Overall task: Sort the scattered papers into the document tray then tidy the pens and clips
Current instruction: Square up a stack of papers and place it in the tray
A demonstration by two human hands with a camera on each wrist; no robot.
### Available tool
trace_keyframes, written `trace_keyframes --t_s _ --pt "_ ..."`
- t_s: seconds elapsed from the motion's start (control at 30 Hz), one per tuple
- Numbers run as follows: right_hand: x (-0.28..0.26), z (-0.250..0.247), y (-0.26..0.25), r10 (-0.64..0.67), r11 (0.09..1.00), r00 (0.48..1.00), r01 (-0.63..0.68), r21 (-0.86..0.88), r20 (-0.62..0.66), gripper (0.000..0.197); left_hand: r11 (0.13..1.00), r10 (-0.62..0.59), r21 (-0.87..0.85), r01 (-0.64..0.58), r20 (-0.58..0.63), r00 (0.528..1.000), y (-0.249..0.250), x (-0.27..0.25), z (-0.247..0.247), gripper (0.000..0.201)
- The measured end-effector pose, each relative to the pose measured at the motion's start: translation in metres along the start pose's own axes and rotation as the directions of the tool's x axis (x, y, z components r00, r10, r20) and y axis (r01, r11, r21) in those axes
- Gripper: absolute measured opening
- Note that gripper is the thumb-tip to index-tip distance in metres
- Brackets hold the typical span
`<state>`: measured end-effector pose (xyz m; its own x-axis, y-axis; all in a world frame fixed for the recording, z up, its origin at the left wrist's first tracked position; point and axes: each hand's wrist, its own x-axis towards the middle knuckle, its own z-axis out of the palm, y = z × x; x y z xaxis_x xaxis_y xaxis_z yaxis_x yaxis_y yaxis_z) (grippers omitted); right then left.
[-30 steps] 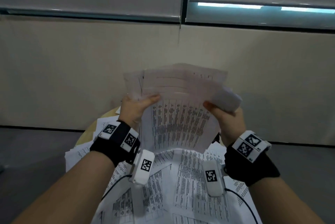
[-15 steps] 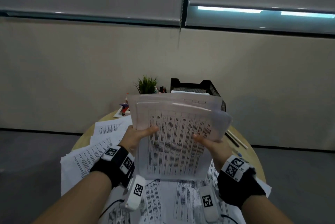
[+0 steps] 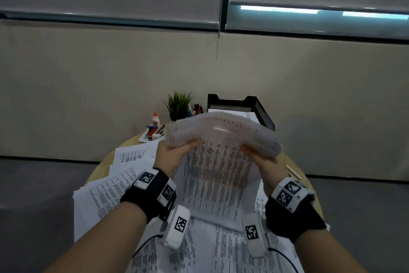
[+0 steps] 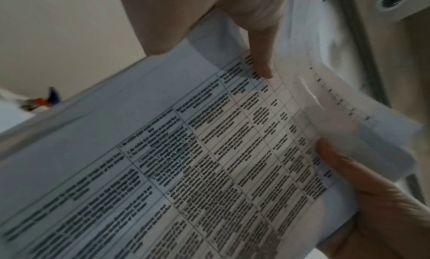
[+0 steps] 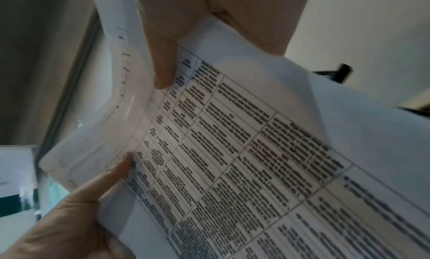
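A stack of printed papers [image 3: 219, 166] is held up over the table, its top edge curling away toward the black mesh document tray [image 3: 262, 111] behind it. My left hand [image 3: 177, 153] grips the stack's left edge, thumb on the printed face. My right hand [image 3: 259, 156] grips the right edge the same way. The left wrist view shows the left thumb [image 4: 261, 60] pressed on the papers [image 4: 186, 152]. In the right wrist view the right thumb [image 5: 163, 69] lies on the same sheet [image 5: 232, 152]. Pens [image 3: 196, 109] stand in a holder beside the tray.
More printed sheets [image 3: 106, 195] lie scattered over the round wooden table [image 3: 99, 169] below my wrists. At the back left are a small plant [image 3: 178, 104], a glue bottle [image 3: 155, 119] and a red and blue item [image 3: 151, 131]. A pencil [image 3: 293, 171] lies at the right.
The stack has come down from upright in front of my view and tipped forward toward the tray. The tray, plant and pens came into view. Both hands keep their grip.
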<state>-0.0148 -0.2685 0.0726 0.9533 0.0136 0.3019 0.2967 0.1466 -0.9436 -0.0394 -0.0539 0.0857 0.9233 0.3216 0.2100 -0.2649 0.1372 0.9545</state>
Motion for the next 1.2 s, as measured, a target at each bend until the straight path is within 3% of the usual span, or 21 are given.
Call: trace_keyframes --t_s 0.1,0.17,0.33,0.53,0.63,0.83,0.93,1.03,1.1,1.2 --pt "0.006 -0.001 -0.023 -0.034 0.996 0.999 0.036 0.078 -0.021 0.033 0.995 0.095 -0.038 -0.094 0.026 0.995 0.019 0.0 0.005 0.028" --pt "0.006 -0.006 -0.023 -0.021 0.997 1.0 0.022 0.076 -0.013 0.033 0.995 0.093 -0.031 -0.092 0.04 0.995 0.019 -0.002 0.002 0.028" --pt "-0.014 -0.015 0.018 0.235 0.97 0.961 -0.221 -0.106 0.148 0.041 0.982 -0.166 0.116 0.152 0.126 0.978 -0.024 -0.01 -0.021 0.041" --pt "-0.02 -0.007 0.014 0.179 0.984 0.984 -0.179 -0.008 0.021 0.035 0.971 -0.227 0.115 0.208 0.194 0.954 -0.041 -0.006 -0.029 0.089" --pt "-0.017 -0.004 -0.006 0.09 0.994 0.996 -0.09 0.055 -0.005 0.027 0.974 -0.214 0.134 0.185 0.257 0.942 -0.037 -0.004 -0.03 0.086" --pt "-0.011 -0.002 -0.029 -0.047 0.993 0.999 0.046 0.112 0.005 0.05 0.985 -0.158 0.121 0.125 0.317 0.935 -0.036 -0.006 -0.03 0.083" --pt "-0.011 0.0 -0.034 -0.053 0.989 0.999 0.054 0.14 -0.005 0.025 0.983 -0.178 0.094 0.156 0.303 0.936 -0.04 -0.006 -0.032 0.088" --pt "-0.005 -0.002 -0.03 0.009 0.992 0.996 0.001 0.126 -0.084 0.022 0.982 -0.186 0.086 0.167 0.324 0.928 -0.042 -0.006 -0.034 0.086" --pt "-0.002 -0.004 -0.028 0.021 0.988 0.988 0.003 0.157 -0.154 0.025 0.981 -0.19 0.099 0.166 0.328 0.925 -0.041 -0.006 -0.032 0.075" --pt "-0.002 -0.005 -0.029 -0.022 0.976 0.995 0.044 0.214 -0.1 0.025 0.982 -0.174 0.111 0.15 0.263 0.949 -0.04 -0.006 -0.028 0.049"
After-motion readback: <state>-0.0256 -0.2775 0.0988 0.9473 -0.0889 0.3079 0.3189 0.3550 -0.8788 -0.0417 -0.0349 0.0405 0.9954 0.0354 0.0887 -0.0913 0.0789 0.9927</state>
